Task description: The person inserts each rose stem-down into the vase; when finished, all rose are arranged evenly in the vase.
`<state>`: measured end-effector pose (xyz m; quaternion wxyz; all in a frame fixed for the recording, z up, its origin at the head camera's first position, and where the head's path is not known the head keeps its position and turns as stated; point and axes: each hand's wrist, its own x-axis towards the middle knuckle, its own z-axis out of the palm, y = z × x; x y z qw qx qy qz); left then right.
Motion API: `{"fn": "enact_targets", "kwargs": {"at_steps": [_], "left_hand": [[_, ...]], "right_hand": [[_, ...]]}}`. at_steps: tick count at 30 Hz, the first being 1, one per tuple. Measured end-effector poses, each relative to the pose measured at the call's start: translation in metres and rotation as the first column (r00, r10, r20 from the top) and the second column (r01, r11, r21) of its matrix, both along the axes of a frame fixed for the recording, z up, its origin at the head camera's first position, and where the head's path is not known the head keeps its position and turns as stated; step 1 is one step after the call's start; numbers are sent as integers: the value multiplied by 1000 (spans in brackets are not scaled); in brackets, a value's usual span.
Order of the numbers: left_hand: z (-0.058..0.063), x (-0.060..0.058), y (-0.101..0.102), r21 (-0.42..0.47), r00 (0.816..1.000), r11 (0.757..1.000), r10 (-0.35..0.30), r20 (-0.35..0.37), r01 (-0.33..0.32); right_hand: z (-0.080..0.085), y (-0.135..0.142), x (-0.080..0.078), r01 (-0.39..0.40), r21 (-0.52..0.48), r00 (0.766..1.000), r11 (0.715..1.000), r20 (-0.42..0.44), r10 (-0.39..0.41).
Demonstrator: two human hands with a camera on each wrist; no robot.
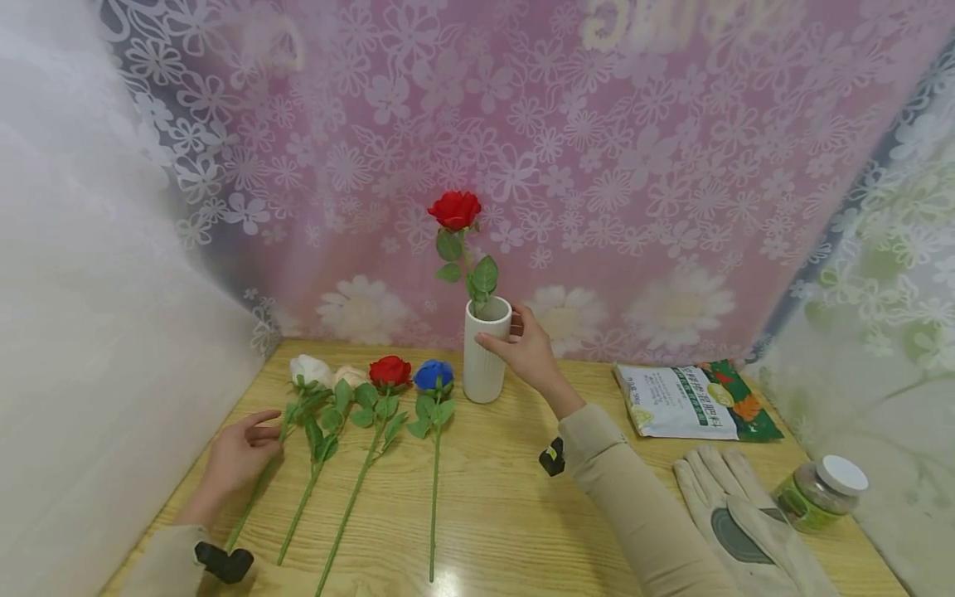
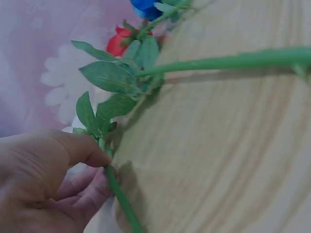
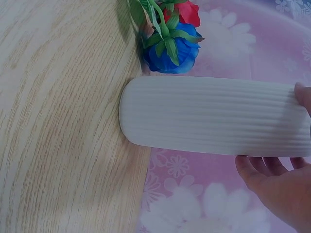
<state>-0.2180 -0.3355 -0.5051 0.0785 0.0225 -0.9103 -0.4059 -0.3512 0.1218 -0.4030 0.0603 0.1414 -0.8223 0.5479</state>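
Near the top of a ribbed white vase (image 1: 482, 365), my right hand (image 1: 534, 355) grips the wall between thumb and fingers. The vase stands upright on the table, with one red rose (image 1: 455, 211) leaning left out of its mouth. At the left side, my left hand (image 1: 240, 454) pinches the green stem (image 2: 117, 193) of a white rose (image 1: 309, 370) just below its leaves. To its right lie a cream rose (image 1: 351, 376), a second red rose (image 1: 390, 371) and a blue rose (image 1: 433, 376), stems toward me.
A bag with printed flowers (image 1: 694, 402) lies flat at the right rear of the wooden table (image 1: 507, 514). In front of it are pale work gloves (image 1: 746, 522) and a jar with a white lid (image 1: 824, 493). A flowered curtain (image 1: 634, 182) hangs behind the table.
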Motion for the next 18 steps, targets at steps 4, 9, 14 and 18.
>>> {"fn": "enact_targets", "kwargs": {"at_steps": [4, 9, 14, 18], "left_hand": [[6, 0, -4, 31, 999, 999, -8, 40, 7], [19, 2, -3, 101, 1000, 995, -16, 13, 15], [36, 2, 3, 192, 999, 980, -43, -19, 46], [50, -1, 10, 267, 997, 961, -74, -19, 76]], "right_hand": [[1, -1, 0, 4, 4, 1000, 1000, 0, -4], [0, -1, 0, 11, 5, 1000, 1000, -6, -11], [0, 0, -1, 14, 14, 1000, 1000, 4, -14], [0, -1, -1, 14, 21, 1000, 1000, 7, -14]]}}
